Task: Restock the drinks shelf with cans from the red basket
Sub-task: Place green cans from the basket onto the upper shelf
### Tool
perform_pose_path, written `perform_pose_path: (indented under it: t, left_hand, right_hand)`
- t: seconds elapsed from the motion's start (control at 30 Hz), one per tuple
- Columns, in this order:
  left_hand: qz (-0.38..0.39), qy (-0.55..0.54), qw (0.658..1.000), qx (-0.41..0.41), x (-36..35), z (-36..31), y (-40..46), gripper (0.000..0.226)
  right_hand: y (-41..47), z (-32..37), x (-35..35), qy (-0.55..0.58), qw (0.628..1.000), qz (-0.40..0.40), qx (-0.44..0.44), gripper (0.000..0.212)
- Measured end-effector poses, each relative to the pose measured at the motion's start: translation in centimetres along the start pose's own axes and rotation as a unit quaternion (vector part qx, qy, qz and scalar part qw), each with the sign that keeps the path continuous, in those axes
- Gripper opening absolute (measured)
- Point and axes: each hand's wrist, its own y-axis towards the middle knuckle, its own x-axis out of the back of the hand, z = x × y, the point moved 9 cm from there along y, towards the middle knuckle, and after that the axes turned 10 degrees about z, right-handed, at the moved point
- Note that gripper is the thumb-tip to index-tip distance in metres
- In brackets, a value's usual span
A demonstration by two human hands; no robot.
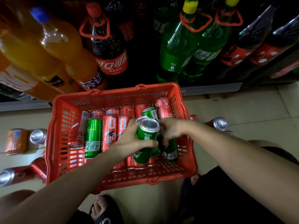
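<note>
Between both hands (150, 136) (gripped): green can (146, 139).

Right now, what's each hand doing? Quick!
Left hand: closed around an upright green can above the red basket.
Right hand: fingers curled onto green cans beside it.

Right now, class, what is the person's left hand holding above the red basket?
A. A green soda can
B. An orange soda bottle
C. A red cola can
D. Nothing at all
A: the left hand is wrapped around an upright green soda can, its silver top facing the camera, over the red basket, where most cans are red.
</note>
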Motion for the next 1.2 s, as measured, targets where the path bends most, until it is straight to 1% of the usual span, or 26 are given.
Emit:
perform_pose_path:
  t: [0.07,0.13,0.2,0.3,0.4,0.47,0.53,0.6,0.63,0.73,0.83,0.93,1.0,1.07,1.13,1.2]
  left_hand:
    - [-0.021,-0.056,0.998,0.000,1.1,-0.5,0.0,0.065]
    - [-0.039,-0.091,0.995,0.006,1.9,-0.3,0.2,0.069]
    - [-0.052,-0.121,0.991,0.012,2.0,0.1,0.5,0.075]
    - [-0.055,-0.153,0.987,0.008,1.5,0.5,1.1,0.087]
    - [-0.064,-0.173,0.983,0.014,1.2,0.8,1.5,0.088]
    - [-0.059,-0.155,0.986,0.015,0.8,0.4,1.6,0.081]
    - [-0.041,-0.129,0.991,0.015,0.4,0.1,1.6,0.059]
    - [-0.027,-0.115,0.993,0.011,0.1,-0.2,1.6,0.047]
    - [-0.023,-0.098,0.995,0.006,0.0,-0.4,1.6,0.047]
    - [-0.033,-0.059,0.998,-0.007,0.6,-0.5,1.8,0.055]
    - [-0.074,-0.026,0.996,-0.035,1.7,-1.1,2.0,0.057]
    - [-0.122,0.050,0.989,-0.059,2.9,-2.8,1.4,0.064]
    - [-0.139,0.083,0.983,-0.085,3.4,-4.4,0.7,0.062]
    - [-0.150,0.095,0.977,-0.115,3.9,-5.9,-0.1,0.058]
    - [-0.162,0.095,0.973,-0.131,4.8,-6.9,-0.7,0.054]
    - [-0.177,0.083,0.971,-0.138,5.8,-8.1,-1.7,0.054]
  right_hand:
    - [-0.3,0.1,-0.7,0.007,1.000,0.008,-0.010,0.104]
    - [-0.4,0.3,-0.8,0.028,1.000,0.003,-0.004,0.107]
    - [-0.5,0.6,-0.6,0.047,0.999,-0.008,0.004,0.105]
    - [-0.5,0.8,-0.5,0.045,0.999,-0.016,0.007,0.098]
    - [-0.7,1.1,-0.4,0.039,0.999,-0.022,0.015,0.086]
    - [-0.8,1.2,-0.4,0.036,0.999,-0.023,0.022,0.083]
    - [-0.9,1.3,-0.2,0.043,0.999,-0.022,0.025,0.079]
    - [-0.9,1.1,-0.1,0.052,0.998,-0.025,0.028,0.075]
    - [-0.9,1.0,0.1,0.057,0.997,-0.033,0.028,0.076]
    - [-1.1,1.1,0.7,0.089,0.994,-0.055,0.040,0.082]
    - [-1.2,1.3,1.2,0.137,0.987,-0.059,0.067,0.084]
    - [-1.5,1.8,1.6,0.202,0.972,-0.059,0.102,0.085]
    - [-1.8,2.1,2.2,0.234,0.962,-0.074,0.122,0.087]
    - [-2.4,2.2,3.2,0.248,0.955,-0.097,0.132,0.092]
    - [-3.6,1.9,4.6,0.259,0.947,-0.138,0.129,0.098]
    - [-5.3,1.6,5.9,0.281,0.936,-0.172,0.123,0.093]
